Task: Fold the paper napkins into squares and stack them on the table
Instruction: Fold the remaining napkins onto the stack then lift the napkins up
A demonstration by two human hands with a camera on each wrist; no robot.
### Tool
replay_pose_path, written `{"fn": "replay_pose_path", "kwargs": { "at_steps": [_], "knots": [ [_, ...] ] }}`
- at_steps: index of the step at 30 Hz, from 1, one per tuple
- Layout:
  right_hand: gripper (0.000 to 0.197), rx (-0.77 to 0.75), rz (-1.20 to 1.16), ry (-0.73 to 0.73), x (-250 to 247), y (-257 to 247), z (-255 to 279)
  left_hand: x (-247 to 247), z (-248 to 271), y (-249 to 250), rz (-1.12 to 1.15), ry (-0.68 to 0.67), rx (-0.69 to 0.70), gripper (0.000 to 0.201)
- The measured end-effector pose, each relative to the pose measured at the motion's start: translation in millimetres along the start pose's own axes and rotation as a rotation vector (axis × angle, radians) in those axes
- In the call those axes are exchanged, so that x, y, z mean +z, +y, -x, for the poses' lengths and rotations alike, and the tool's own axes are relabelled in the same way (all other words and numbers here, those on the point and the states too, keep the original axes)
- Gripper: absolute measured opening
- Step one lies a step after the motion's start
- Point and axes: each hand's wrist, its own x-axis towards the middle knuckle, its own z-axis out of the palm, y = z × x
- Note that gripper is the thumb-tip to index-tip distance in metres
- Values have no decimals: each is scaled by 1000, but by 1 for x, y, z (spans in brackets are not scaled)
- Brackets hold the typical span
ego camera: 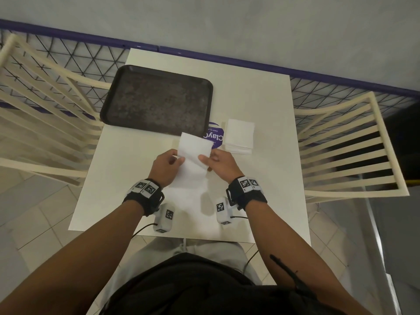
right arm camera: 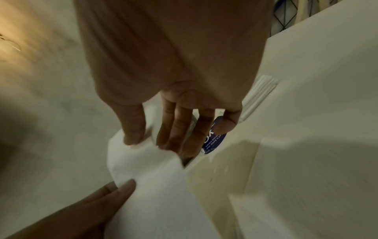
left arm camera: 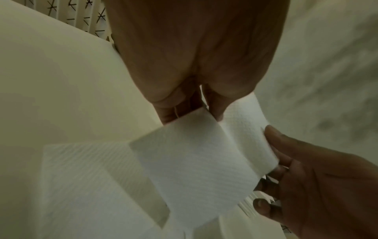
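A white paper napkin [ego camera: 193, 151] is held as a long strip over the white table [ego camera: 261, 189]. Its far part is raised and its near part reaches down toward the table. My left hand [ego camera: 178, 157] pinches the napkin's left edge and my right hand [ego camera: 205, 159] pinches its right edge. In the left wrist view, my left hand [left arm camera: 204, 113] grips the napkin [left arm camera: 194, 153] at a corner. The right wrist view has my right hand [right arm camera: 147, 142] with thumb over and fingers under the napkin [right arm camera: 155, 181]. A stack of folded napkins [ego camera: 239, 137] lies just right of the hands.
A black tray [ego camera: 156, 98] lies at the table's far left, close behind the raised napkin. A purple sticker [ego camera: 216, 136] is on the table between the tray and the stack. Slatted cream chairs [ego camera: 341, 151] stand on both sides, with a mesh fence behind.
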Motion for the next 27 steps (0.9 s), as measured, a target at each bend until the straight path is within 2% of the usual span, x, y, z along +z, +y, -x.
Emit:
{"fn": "replay_pose_path", "kwargs": {
  "at_steps": [3,6,11,14,18,20,23,27],
  "knots": [
    [34,-17,-39,-46,-1,-2,5,1,0,5,30,58,-35,15],
    [12,-32,-28,-7,-1,0,3,2,-1,4,57,58,-50,18],
    [21,0,-83,56,-3,0,0,2,-4,0,228,30,-102,9],
    [24,35,-115,71,-4,2,-1,2,-4,1,276,31,-113,10],
    [13,6,-86,38,-7,-1,2,1,-4,2,344,29,-116,14],
    [22,-3,-63,35,-6,-2,2,1,-6,1,354,29,-121,14],
    [25,33,-60,55,-4,1,0,2,-7,-2,371,10,-130,18],
    [35,112,-173,64,-4,-3,1,1,-7,1,411,4,-164,28]
  ]
}}
